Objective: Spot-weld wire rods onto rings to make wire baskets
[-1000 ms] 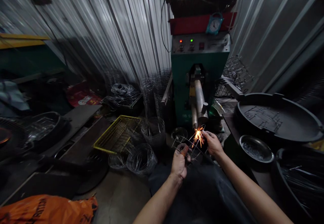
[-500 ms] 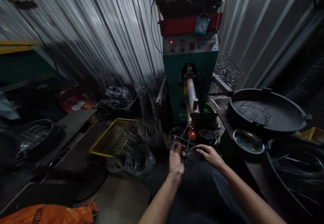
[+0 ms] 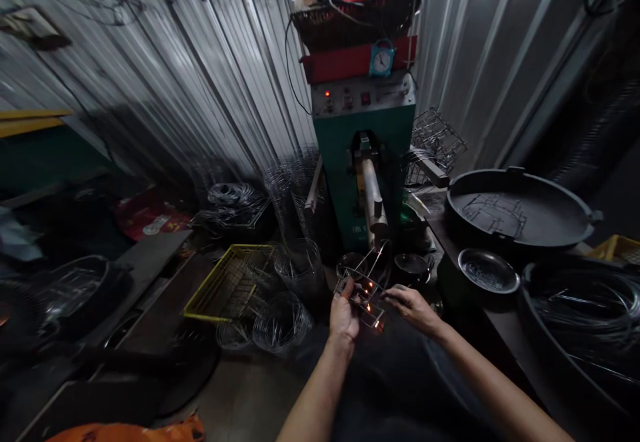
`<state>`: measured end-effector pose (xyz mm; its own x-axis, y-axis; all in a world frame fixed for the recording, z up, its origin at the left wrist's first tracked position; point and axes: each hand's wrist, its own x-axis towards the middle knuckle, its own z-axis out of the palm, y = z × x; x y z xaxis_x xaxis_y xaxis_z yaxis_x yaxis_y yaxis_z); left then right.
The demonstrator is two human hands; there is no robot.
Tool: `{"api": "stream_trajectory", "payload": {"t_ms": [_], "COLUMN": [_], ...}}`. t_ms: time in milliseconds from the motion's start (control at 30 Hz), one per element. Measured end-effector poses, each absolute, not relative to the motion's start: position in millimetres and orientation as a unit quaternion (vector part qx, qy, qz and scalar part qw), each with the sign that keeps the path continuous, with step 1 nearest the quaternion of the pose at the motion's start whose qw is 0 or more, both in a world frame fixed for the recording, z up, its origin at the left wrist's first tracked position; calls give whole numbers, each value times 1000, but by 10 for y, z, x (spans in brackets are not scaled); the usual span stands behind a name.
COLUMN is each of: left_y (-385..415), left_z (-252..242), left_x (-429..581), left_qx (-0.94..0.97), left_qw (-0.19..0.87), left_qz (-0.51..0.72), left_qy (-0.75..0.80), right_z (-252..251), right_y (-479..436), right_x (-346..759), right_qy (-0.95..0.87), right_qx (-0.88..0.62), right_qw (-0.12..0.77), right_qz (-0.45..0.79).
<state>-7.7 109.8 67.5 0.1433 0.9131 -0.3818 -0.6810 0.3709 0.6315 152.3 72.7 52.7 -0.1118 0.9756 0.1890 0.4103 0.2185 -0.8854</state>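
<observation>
My left hand (image 3: 345, 312) is closed around the left side of a small frame of welded metal wire (image 3: 367, 289), with the thumb on top. Close to the frame's right edge is my right hand (image 3: 413, 307), its thumb and fingertips pinched together; what they grip is too dark to make out. Orange sparks (image 3: 369, 307) glow along the frame and just below it. Directly beyond the frame, the metal arm (image 3: 373, 195) of a green spot welding machine (image 3: 330, 162) points toward me, its end just above the wires.
Left of my hands stand a yellow wire basket (image 3: 205, 289) and round wire baskets (image 3: 283, 322). On the right are a large black pan (image 3: 550, 225) with wire pieces, a metal bowl (image 3: 487, 272) and a tub (image 3: 530, 322) of coiled wire. A corrugated metal wall (image 3: 225, 95) rises behind.
Several orange sparks now spread along and below the frame, where one glow showed near the arm's end. The frame has shifted slightly, still in my left hand. The whole view has shifted a little.
</observation>
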Motion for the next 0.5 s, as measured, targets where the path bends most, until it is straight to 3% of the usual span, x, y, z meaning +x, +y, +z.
{"api": "stream_trajectory", "payload": {"t_ms": [133, 300, 500], "left_y": [739, 215, 157], "left_z": [633, 358, 58], "left_x": [-389, -691, -623], "left_qx": [305, 634, 700], "left_qw": [736, 622, 556], "left_qz": [496, 339, 296], "left_qy": [345, 311, 336], "right_z": [821, 1054, 1028], "right_y": [490, 234, 367], "right_x": [1492, 1460, 1470], "right_qy": [-656, -572, -525], "right_qx": [-524, -551, -525], "right_qw": [400, 389, 363], "right_qz": [366, 466, 563]}}
